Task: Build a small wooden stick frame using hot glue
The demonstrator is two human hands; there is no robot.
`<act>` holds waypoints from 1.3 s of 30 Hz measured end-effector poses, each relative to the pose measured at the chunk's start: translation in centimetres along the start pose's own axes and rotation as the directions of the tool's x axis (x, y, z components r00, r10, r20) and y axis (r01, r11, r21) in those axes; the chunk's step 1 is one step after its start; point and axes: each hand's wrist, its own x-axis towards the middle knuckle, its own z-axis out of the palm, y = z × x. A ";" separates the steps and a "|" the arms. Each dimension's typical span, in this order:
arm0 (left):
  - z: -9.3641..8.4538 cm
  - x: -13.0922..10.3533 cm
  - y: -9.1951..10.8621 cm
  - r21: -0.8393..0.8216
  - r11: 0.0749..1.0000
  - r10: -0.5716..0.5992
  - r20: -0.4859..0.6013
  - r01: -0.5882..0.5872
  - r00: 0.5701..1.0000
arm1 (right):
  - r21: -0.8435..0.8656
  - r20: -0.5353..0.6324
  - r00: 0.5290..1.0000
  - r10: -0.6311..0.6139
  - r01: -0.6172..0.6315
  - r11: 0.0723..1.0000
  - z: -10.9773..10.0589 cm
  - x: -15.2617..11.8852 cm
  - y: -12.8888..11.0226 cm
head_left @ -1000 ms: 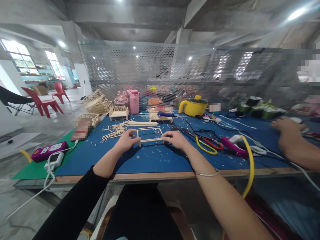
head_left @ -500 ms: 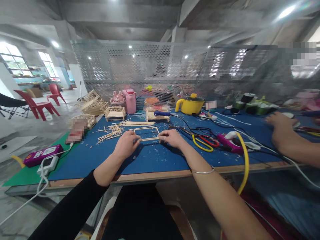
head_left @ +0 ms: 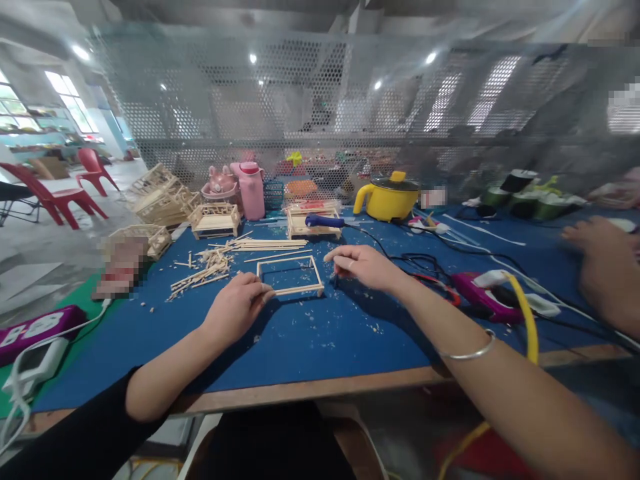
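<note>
A rectangular frame of thin wooden sticks lies on the blue table mat, with short upright pieces at its near corners. My left hand is closed on its near left corner, thumb and fingers pinching the stick. Just right of the frame, my right hand hovers over the mat, fingers loosely bent and apart, holding nothing that I can see. Beyond the frame, a blue-handled corded tool rests across a small wooden piece. Loose sticks lie scattered left of the frame.
Small wooden beds stand at the back left, near a pink flask. A yellow pot sits at the back. Cords and a purple power strip lie right, near another person's hand.
My right hand has let go of the frame's near right corner and moved away to the right. My left hand still holds the left corner. The view has tilted down and closer.
</note>
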 end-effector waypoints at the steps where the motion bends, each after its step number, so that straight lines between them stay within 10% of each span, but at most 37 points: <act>1: 0.0 0.0 0.0 -0.016 1.000 -0.009 -0.001 0.009 1.000 | -0.077 0.032 0.999 -0.016 0.018 0.997 0.2 0.0 -0.4; 13: -1.6 -0.2 0.7 -0.428 0.853 -0.296 0.074 0.298 0.952 | -0.196 0.101 0.978 -0.183 0.200 0.960 2.4 -0.2 1.3; 17: -2.7 -1.4 0.6 -0.501 0.752 -0.498 -0.006 0.429 0.867 | -0.257 0.004 0.977 -0.212 0.206 0.944 1.3 0.5 1.7; 23: -3.7 -2.8 -0.6 -0.525 0.578 -0.654 0.160 0.625 0.740 | -0.328 -0.124 0.965 -0.230 0.179 0.928 0.9 0.6 2.1; 27: -3.6 -3.0 -0.6 -0.534 0.587 -0.598 0.221 0.608 0.771 | -0.373 -0.117 0.932 -0.344 0.280 0.885 1.8 0.3 0.9; 34: -4.8 -2.3 -0.7 -0.344 0.769 -0.523 0.147 0.539 0.840 | -0.452 0.355 0.865 -0.355 0.491 0.745 3.9 1.1 -2.9; 39: -5.8 0.7 -2.9 -0.169 0.831 -0.519 0.102 0.529 0.849 | -0.320 0.327 0.879 -0.346 0.448 0.835 4.1 1.5 -3.5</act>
